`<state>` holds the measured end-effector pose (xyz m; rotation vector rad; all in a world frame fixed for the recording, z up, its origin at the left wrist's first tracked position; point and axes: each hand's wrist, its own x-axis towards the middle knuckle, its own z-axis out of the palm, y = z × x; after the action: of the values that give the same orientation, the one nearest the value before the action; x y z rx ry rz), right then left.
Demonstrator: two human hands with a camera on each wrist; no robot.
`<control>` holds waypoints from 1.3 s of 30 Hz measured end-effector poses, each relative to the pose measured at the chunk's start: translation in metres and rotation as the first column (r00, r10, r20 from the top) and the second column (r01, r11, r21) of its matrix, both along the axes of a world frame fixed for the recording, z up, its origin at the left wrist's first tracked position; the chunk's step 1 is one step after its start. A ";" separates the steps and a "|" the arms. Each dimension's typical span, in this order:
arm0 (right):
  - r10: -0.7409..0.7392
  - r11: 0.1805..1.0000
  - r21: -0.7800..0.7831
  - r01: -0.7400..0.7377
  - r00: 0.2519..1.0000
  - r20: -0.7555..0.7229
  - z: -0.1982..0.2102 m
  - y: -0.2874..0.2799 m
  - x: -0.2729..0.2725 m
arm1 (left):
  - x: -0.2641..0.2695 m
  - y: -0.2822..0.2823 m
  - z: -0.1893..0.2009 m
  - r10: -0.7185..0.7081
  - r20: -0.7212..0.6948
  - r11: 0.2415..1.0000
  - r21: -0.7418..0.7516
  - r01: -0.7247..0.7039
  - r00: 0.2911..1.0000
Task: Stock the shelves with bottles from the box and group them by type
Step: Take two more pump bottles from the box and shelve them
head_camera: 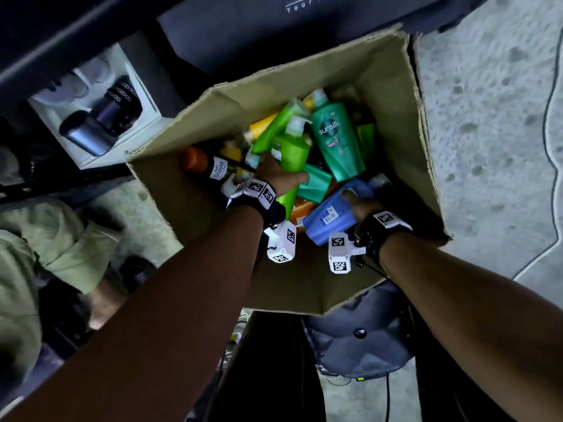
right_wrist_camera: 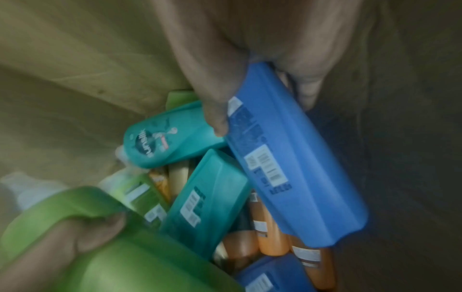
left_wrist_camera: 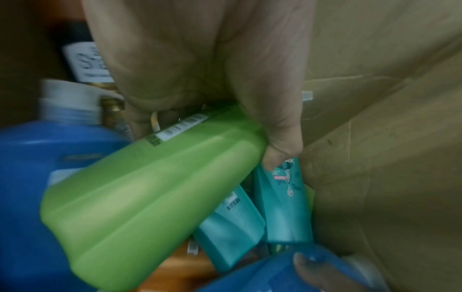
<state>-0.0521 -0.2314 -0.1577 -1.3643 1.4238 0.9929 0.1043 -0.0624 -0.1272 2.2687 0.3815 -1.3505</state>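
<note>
An open cardboard box (head_camera: 393, 86) on the floor holds several mixed bottles. Inside it my left hand (head_camera: 275, 175) grips a light green bottle (head_camera: 292, 156), thumb on its right side; the left wrist view shows that light green bottle (left_wrist_camera: 155, 185) across my palm. My right hand (head_camera: 362, 205) grips a blue bottle (head_camera: 329, 214) near its top; in the right wrist view the blue bottle (right_wrist_camera: 287, 162) sits between thumb and fingers. A teal Sunsilk bottle (head_camera: 336, 138) lies on the pile beyond both hands.
Orange bottles (right_wrist_camera: 267, 233), another teal bottle (head_camera: 315, 184) and a dark bottle with an orange cap (head_camera: 207, 164) fill the box. A white shelf compartment (head_camera: 146, 120) with dark cylinders stands to the left. Grey floor (head_camera: 493, 117) lies right; another person's green clothing (head_camera: 45, 248) shows at left.
</note>
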 end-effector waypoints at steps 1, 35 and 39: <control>-0.005 0.999 -0.053 0.007 0.999 0.034 0.008 0.003 0.002 | -0.004 0.003 0.003 0.026 -0.005 1.000 0.000 -0.026 1.000; -0.145 0.989 0.105 0.101 0.780 0.609 0.288 0.014 0.005 | -0.137 0.050 0.282 0.562 -0.037 0.801 -0.224 -0.554 0.827; -0.208 0.978 0.145 0.153 0.802 0.559 0.327 0.019 -0.010 | -0.159 0.054 0.321 0.629 -0.069 0.748 -0.218 -0.627 0.775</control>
<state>-0.0624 -0.2123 0.1694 -1.2836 1.0060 0.4500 -0.0549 -0.0081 0.1940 1.7112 0.8535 -0.9597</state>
